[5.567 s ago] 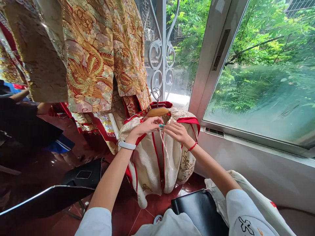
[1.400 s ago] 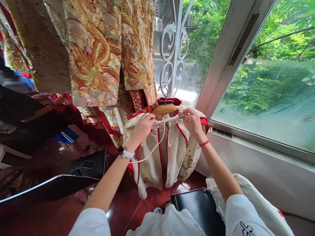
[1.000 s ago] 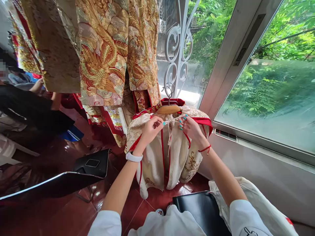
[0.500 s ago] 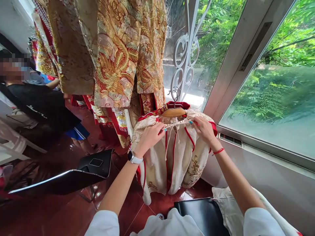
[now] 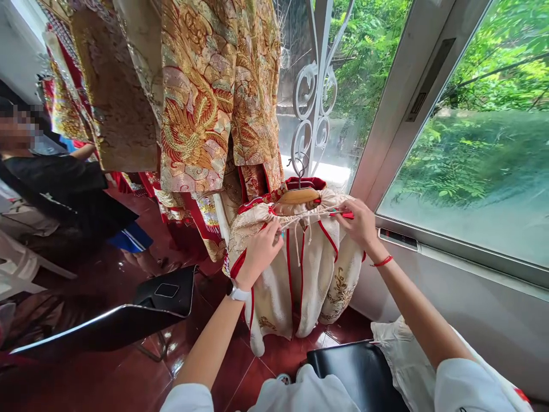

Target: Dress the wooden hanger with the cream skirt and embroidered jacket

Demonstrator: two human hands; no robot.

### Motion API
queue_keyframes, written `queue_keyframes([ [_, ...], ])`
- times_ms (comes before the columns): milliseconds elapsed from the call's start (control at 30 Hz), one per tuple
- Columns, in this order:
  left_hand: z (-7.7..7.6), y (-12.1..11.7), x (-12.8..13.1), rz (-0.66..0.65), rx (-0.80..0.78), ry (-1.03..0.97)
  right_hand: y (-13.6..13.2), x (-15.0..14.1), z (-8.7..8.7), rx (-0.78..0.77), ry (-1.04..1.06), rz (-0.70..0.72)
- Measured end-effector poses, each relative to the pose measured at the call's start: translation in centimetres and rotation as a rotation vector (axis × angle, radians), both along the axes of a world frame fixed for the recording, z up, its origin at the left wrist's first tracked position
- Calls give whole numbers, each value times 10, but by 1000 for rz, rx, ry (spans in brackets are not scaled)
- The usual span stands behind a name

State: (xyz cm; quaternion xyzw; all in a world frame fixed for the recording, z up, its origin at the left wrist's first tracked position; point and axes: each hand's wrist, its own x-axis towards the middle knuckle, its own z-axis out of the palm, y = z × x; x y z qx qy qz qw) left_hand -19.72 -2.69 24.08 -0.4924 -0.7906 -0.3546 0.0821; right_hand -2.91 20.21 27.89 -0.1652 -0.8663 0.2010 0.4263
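Note:
A cream garment (image 5: 277, 286) with red piping and gold embroidery hangs in front of me on a wooden hanger (image 5: 299, 197). Thin pale drawstrings cross its gathered top, and loose ends (image 5: 298, 243) dangle down the front. At the left of the gathered edge, my left hand (image 5: 262, 252) pinches the drawstring. My right hand (image 5: 359, 220) is closed on the cord at the other side, so the string runs between both hands. The fingertips of each are partly hidden by cord and cloth.
Gold embroidered garments (image 5: 197, 109) hang at upper left. A metal window frame (image 5: 398, 126) stands to the right, with a phone-like object (image 5: 398, 239) on its sill. Black chairs (image 5: 171, 292) stand at left and below; white cloth (image 5: 401, 357) drapes nearby. A person in black (image 5: 60, 189) is at far left.
My left hand has shifted slightly lower on the garment and turned. My right hand has moved up a little, still on the cord. The view has drifted slightly.

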Motion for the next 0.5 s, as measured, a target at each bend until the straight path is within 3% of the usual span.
queue_keyframes([
  [67,-3,-4,2,-18,-13,-19,-1,-2,-9,-254,17,127],
  [133,-6,-6,3,-47,-8,-61,1,-1,-14,-354,-7,144],
  [267,-5,-6,5,-25,20,-81,5,8,-13,-64,-25,-112],
  [333,-3,-9,3,-76,63,-166,10,14,-10,-53,-6,-72],
  [433,-1,-23,-19,-132,320,-330,30,25,-10,-227,127,91],
  [500,-3,-37,-48,10,532,-341,51,30,-13,-313,208,73],
])
